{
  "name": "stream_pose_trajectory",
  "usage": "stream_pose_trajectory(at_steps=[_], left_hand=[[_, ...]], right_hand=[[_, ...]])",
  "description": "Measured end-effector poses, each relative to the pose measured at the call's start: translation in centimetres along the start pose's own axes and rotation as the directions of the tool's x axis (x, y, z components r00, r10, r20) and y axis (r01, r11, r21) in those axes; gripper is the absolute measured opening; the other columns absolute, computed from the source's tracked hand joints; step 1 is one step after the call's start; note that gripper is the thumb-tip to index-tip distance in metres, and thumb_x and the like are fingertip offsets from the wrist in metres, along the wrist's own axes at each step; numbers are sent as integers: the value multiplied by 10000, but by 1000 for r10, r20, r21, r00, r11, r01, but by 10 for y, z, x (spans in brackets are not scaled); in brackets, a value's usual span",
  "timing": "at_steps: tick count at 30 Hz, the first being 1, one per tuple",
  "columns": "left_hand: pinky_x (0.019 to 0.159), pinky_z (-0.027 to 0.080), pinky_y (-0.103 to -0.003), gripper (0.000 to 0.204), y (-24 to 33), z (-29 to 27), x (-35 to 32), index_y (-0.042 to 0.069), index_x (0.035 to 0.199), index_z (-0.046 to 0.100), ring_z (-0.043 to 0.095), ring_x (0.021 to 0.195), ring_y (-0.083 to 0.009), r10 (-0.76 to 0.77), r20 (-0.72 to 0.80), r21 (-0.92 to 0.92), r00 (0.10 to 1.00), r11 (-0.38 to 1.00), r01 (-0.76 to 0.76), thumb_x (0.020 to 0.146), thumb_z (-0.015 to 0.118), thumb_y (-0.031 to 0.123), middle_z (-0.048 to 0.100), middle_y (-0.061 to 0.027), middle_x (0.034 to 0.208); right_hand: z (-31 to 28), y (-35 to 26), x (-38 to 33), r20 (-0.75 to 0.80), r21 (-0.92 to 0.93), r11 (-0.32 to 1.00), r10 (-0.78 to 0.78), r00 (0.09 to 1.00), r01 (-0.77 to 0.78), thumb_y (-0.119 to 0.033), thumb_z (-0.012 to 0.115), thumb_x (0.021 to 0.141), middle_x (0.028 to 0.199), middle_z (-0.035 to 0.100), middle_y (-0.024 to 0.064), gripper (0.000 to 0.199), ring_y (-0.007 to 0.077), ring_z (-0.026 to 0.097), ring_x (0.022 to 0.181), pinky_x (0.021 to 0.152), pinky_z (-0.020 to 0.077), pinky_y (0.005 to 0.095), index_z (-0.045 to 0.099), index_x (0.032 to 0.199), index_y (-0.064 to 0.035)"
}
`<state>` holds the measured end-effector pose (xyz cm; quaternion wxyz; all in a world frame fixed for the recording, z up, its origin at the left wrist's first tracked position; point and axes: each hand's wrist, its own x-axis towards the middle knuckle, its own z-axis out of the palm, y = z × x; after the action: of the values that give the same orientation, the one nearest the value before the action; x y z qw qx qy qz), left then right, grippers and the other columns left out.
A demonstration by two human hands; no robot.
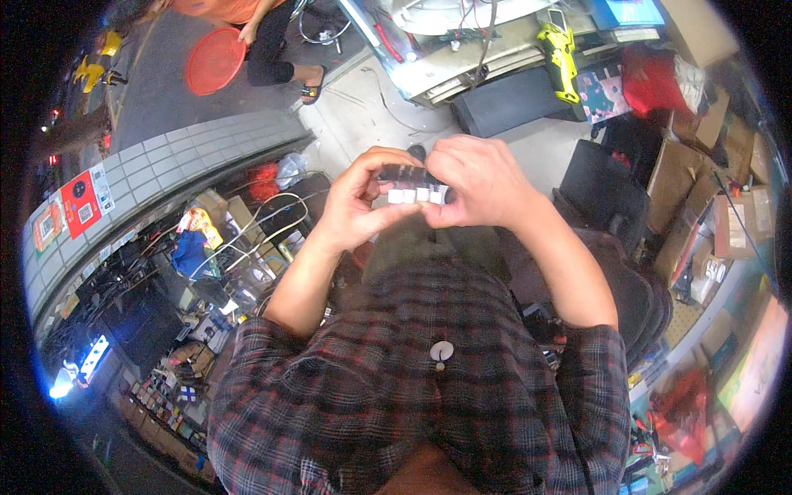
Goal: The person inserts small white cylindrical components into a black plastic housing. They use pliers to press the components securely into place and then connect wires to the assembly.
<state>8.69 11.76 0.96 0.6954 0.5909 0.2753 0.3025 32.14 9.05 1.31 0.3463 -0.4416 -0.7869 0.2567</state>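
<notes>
At the far left a tiled ledge [157,177] curves across the view, with stickers on its face. Below it sits a heap of clutter [206,272]: white cable loops, small boxes and a blue cloth. Up at the top left a red basin [214,60] stands on the ground beside another person's legs [276,49].

The left hand [356,202] is raised in front of the chest, its fingers [388,165] curled over the top of a small dark part [410,183] and its thumb under it, so the part is pinched from above and below. The grip looks meant to keep the part steady and level at eye distance. A row of small white blocks runs along the part's lower edge, facing the camera, likely turned that way so they can be seen while worked on.

The right hand [483,181] meets it from the other side, touching the part's right end. Its fingers are pressed together and folded around that end; whether they pinch one white block or the whole end, I cannot tell. Both forearms come up out of plaid sleeves [412,388].

Farther right a black chair [606,194] stands near the hands. A yellow tool [561,58] lies on the tabletop [462,62] above, and cardboard boxes [701,173] pile up at the right edge.
</notes>
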Motion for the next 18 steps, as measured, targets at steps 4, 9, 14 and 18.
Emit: stream_pose_trajectory(at_steps=[4,9,14,18], left_hand=[[1030,516,-381,537,3,-1,3,-14,1239,592,616,1203,-256,86,24,107,996,990,-89,763,841,-40,598,-159,1281],[1011,525,-390,501,5,-2,3,-18,1205,606,654,1163,-270,106,-16,141,994,985,-103,767,850,-18,659,-168,1222],[975,549,-391,502,9,4,4,-25,1206,576,679,1131,-271,163,-48,203,985,968,-150,781,843,-16,679,-181,1198],[984,545,-390,490,9,9,5,-28,1208,553,674,1129,-259,154,-46,142,987,979,-146,802,828,-24,673,-196,1196]], right_hand=[[-10,-9,0,36,-45,999,17,999,-15,-336,817,694,830,583,84,422,300,619,755,631,521,403,581,906,-58],[-23,-19,0,45,-17,998,66,997,-65,-332,825,742,906,610,100,457,313,634,804,669,530,397,617,1024,-39],[-18,-21,-6,10,114,987,116,993,-116,-280,845,744,967,644,124,488,328,657,854,713,542,400,622,1095,-25],[-16,-20,-12,-14,182,979,102,995,-97,-217,861,730,975,654,136,504,344,661,850,728,545,409,624,1128,-18]])
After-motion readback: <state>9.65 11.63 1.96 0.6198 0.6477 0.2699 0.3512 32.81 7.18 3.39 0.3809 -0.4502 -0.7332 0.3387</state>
